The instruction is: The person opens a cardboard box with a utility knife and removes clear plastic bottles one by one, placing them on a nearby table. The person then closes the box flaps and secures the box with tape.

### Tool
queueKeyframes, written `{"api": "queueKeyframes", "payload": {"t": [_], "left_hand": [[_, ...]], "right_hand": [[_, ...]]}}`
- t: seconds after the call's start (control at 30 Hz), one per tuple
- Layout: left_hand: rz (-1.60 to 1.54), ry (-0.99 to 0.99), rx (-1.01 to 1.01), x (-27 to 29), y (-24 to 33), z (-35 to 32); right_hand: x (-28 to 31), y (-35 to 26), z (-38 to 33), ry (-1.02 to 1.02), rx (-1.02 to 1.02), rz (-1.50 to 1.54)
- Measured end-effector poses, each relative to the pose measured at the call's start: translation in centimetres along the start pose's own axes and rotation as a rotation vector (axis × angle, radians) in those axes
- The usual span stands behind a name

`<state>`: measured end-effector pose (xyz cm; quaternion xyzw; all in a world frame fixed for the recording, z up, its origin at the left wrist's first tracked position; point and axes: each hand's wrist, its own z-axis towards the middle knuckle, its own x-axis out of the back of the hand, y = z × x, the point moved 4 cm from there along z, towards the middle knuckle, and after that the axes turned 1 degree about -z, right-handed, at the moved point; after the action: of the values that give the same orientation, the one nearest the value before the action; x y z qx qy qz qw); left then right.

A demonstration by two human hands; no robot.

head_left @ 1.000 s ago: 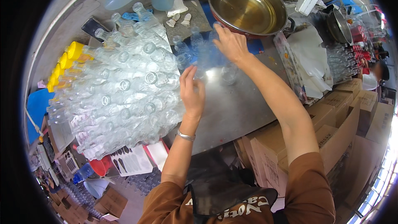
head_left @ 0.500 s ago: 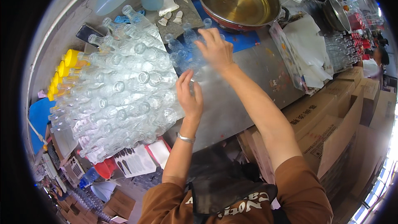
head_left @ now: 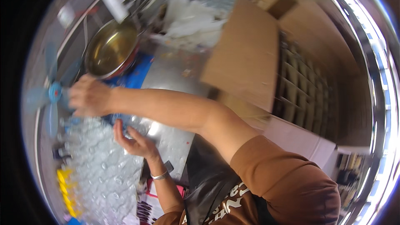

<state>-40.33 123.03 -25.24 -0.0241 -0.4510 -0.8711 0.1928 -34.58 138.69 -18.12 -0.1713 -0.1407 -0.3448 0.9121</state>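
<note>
Clear glass bottles (head_left: pixel 100 171) were seen packed closely together across the lower left of the frame; individual outlines were blurred. The right hand (head_left: pixel 89 98) was extended to the left side, just below the wide metal pan (head_left: pixel 131 60) and above the bottle cluster. Its fingers were smeared by blur; whether anything was pinched could not be told. The left hand (head_left: pixel 136 142) was placed lower, at the right edge of the bottles, palm up-tilted, with thumb and fingers parted; no bottle was made out in its grasp. Contact between either hand and the bottles could not be confirmed.

A yellowish liquid was noted in the pan, and a blue sheet (head_left: pixel 141 71) was seen beside it on the bare metal tabletop (head_left: pixel 175 75). A cardboard carton (head_left: pixel 246 54) with inner dividers was recorded at upper right.

Step in hand, as judged: bottles were being handled at the pan-side edge of the cluster. For the next move, a clear hold on one bottle neck was judged to be required, with neighbouring bottles left undisturbed.
</note>
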Motion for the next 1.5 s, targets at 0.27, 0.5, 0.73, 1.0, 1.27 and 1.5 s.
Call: {"api": "queueKeyframes", "payload": {"t": [0.27,0.5,0.73,1.0,1.27,1.5], "left_hand": [[-0.439,-0.322,-0.323,-8.5,18.7,1.2],[-0.445,-0.999,-0.401,-25.6,34.1,-5.3],[0.031,-1.117,-0.570,-40.8,32.0,-13.6],[-0.220,-0.980,-0.361,-42.0,30.6,-14.1],[-0.556,-0.724,-0.459,-33.3,47.4,-6.4],[0.327,-1.356,-0.697,-41.9,39.7,-14.6]], "right_hand": [[33.8,-11.9,7.9,0.076,0.249,-0.282],[74.0,-9.8,-23.7,-0.461,-1.147,-1.357],[80.7,-20.6,-30.6,-0.669,-1.492,-0.963],[80.8,-19.8,-34.1,-0.300,-1.331,-1.184],[81.6,-20.5,-31.6,-0.218,-1.102,-1.203],[82.1,-22.7,-21.8,-0.058,-0.863,-1.308]]}}
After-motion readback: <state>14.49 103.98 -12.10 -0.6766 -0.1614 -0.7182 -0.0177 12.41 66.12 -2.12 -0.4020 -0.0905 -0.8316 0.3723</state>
